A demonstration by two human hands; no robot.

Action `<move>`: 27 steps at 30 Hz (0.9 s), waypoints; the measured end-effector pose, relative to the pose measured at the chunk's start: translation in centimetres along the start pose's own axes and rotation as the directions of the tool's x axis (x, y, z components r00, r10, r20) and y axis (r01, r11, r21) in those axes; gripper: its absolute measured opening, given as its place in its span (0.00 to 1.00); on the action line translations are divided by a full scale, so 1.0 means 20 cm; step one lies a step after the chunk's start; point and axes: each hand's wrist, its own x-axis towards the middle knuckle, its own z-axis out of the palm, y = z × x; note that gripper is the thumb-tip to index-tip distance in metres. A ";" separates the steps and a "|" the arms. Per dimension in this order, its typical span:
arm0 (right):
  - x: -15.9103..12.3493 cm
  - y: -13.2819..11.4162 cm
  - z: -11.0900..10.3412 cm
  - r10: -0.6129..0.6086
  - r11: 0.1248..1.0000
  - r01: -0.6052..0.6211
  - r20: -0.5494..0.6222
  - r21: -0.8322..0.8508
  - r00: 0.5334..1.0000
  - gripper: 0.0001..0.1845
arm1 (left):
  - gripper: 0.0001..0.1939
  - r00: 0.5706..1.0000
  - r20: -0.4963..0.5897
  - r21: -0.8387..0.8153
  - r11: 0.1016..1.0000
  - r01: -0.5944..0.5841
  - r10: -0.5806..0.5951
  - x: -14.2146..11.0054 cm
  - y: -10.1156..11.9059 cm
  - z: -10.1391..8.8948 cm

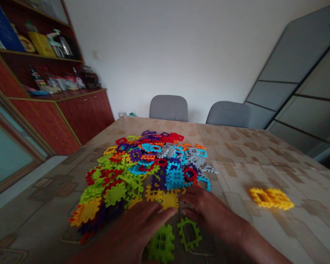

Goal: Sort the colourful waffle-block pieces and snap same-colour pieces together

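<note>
My left hand (139,222) reaches over the front of a heap of plastic interlocking building pieces (156,161). Its fingers are stretched, with the thumb apart, beside a solid yellow square piece (169,201). My right hand (206,207) comes from the other side, fingertips at that piece's right edge, thumb and fingers apart. Whether either hand grips the yellow piece cannot be made out. Below, between my wrists, lie a green window-shaped piece (162,244), partly covered by my left hand, and a green open-frame piece (189,234).
Two joined-looking yellow pieces (271,198) lie apart at the right on the patterned tabletop (231,227). Two grey chairs (168,107) stand behind the table. A red-brown cabinet (82,117) is at the left, grey panelled doors (280,66) at the right.
</note>
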 end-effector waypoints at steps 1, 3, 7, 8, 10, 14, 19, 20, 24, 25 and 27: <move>-0.01 -0.03 0.01 0.007 1.000 -0.007 -0.002 -0.008 1.000 0.08 | 0.44 1.000 -0.021 -0.003 1.000 0.020 -0.020 0.00 -0.04 -0.01; -0.01 -0.09 0.04 0.020 0.998 -0.021 -0.019 -0.051 1.000 0.15 | 0.34 0.992 -0.091 -0.026 0.996 0.083 -0.085 -0.01 -0.12 -0.03; 0.02 -0.15 0.22 -0.056 0.982 0.050 -0.030 -0.185 0.998 0.30 | 0.21 0.957 -0.209 -0.094 0.978 0.185 -0.201 0.02 -0.28 -0.07; 0.03 -0.15 0.27 -0.087 0.972 0.080 -0.024 -0.221 0.996 0.31 | 0.21 0.953 -0.215 -0.101 0.975 0.197 -0.215 0.03 -0.30 -0.07; 0.05 -0.14 0.36 -0.131 0.952 0.117 -0.031 -0.284 0.991 0.30 | 0.19 0.952 -0.211 -0.108 0.973 0.203 -0.222 0.05 -0.32 -0.06; 0.07 -0.12 0.45 -0.167 0.933 0.130 -0.083 -0.336 0.983 0.27 | 0.18 0.961 -0.191 -0.112 0.977 0.183 -0.202 0.06 -0.30 -0.04; 0.11 -0.12 0.47 -0.165 0.919 0.138 -0.042 -0.369 0.985 0.25 | 0.17 0.971 -0.173 -0.099 0.984 0.151 -0.166 0.07 -0.28 -0.02; 0.12 -0.12 0.47 -0.167 0.913 0.145 -0.026 -0.381 0.986 0.24 | 0.17 0.972 -0.176 -0.092 0.985 0.144 -0.158 0.07 -0.28 -0.01; 0.17 -0.15 0.47 -0.205 0.885 0.189 0.006 -0.425 0.979 0.14 | 0.17 0.975 -0.183 -0.061 0.991 0.116 -0.126 0.07 -0.30 0.02; 0.17 -0.15 0.46 -0.218 0.883 0.204 0.014 -0.422 0.976 0.12 | 0.17 0.976 -0.185 -0.055 0.993 0.105 -0.113 0.07 -0.30 0.02; 0.17 -0.16 0.40 -0.235 0.885 0.235 0.049 -0.403 0.971 0.12 | 0.17 0.974 -0.210 -0.038 0.996 0.075 -0.082 0.07 -0.30 0.02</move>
